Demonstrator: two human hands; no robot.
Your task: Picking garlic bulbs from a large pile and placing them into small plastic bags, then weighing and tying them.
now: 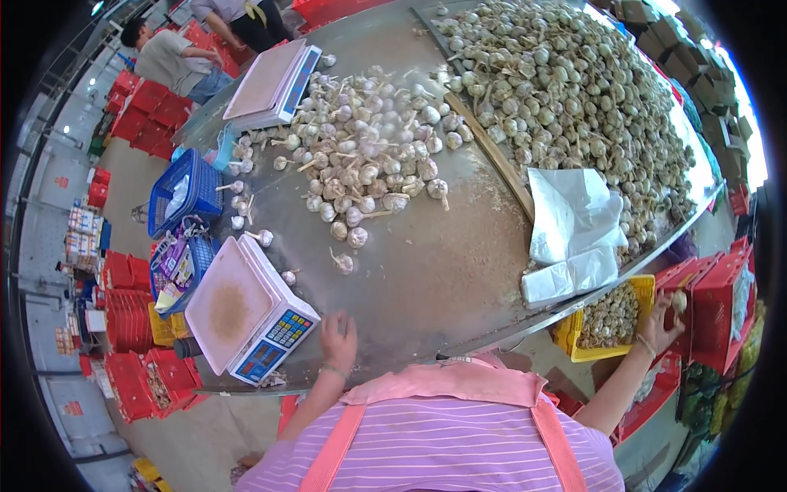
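Note:
My right hand (659, 327) is stretched out past the table's edge, with a garlic bulb (679, 301) at its fingertips. It is above the floor-side crates, between a yellow crate (577, 347) of small garlic and stacked red crates (701, 307). On the metal table (430, 289), my left hand (338, 345) rests beside the keypad corner of a digital scale (230, 301), its fingers slightly apart and no object visible in them. The scale's pan bears only a brownish stain. Ahead lies a loose heap of garlic bulbs (369, 141), a few strays nearer me.
A wooden strip (492, 157) borders a larger garlic pile (572, 92). White plastic bags (572, 240) lie by the right edge. A second scale (273, 83) and blue baskets (184, 194) line the left side. Two people (166, 61) are beyond the far-left corner.

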